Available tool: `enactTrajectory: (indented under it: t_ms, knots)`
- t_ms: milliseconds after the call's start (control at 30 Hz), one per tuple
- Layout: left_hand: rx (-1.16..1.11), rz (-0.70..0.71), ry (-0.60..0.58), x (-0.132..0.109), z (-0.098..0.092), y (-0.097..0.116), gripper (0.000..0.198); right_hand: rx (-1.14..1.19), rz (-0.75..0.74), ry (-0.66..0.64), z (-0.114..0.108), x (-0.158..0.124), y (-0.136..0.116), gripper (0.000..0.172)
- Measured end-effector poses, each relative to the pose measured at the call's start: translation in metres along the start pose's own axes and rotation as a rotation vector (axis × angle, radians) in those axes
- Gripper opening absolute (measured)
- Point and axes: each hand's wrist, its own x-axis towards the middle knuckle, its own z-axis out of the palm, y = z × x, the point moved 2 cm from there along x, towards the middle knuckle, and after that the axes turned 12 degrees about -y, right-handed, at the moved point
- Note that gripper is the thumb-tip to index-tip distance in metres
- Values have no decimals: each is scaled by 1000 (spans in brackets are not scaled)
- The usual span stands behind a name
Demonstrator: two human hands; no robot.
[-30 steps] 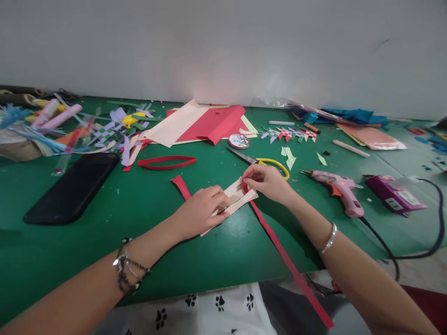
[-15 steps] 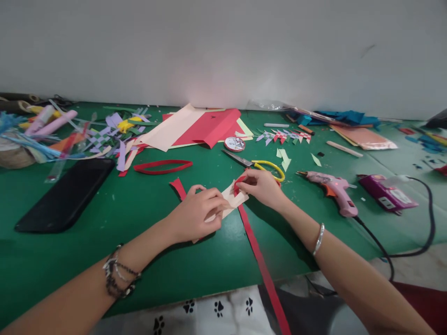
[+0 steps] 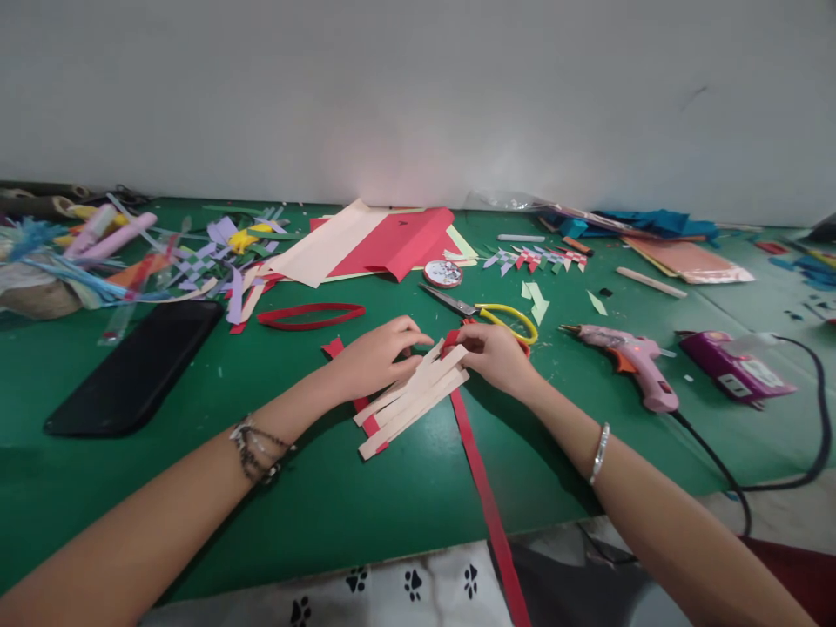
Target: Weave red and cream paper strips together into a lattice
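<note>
Grey wall fills the top of the frame above a green table. Just right of the frame's centre, the cream strips lie side by side, their long axis slanting from lower left to upper right. One long red strip runs from their upper right end down past the table's near edge and out at the bottom of the frame. One shorter red piece crosses at their lower left end, partly hidden by the left hand. That hand's fingers are curved, a gap between thumb and forefinger; I cannot tell whether they touch the cream strips. Thumb and forefinger of the right hand are drawn narrow, holding the red strip's upper end.

Counted: two hands, one red loop left of centre, one pair of scissors behind the right hand, one round disc, one phone at left, one glue gun and one purple box at right. Several cream strips overlap, too closely to count.
</note>
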Motion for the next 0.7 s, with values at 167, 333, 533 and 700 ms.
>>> enactTrajectory:
  t_ms: [167, 333, 533, 700]
  knots:
    - [92, 18, -87, 16, 2, -2, 33, 52, 2, -17, 0, -2, -3, 3]
    - [123, 61, -210, 25, -1, -4, 35, 18, 5, -15, -2, -4, -7, 4]
    - [85, 73, -192, 29, 2, -7, 32, -32, 37, -2, -4, -5, -9, 5]
    - [78, 103, -118, 27, 7, -8, 17, 7, 75, -16, -4, -5, -8, 6]
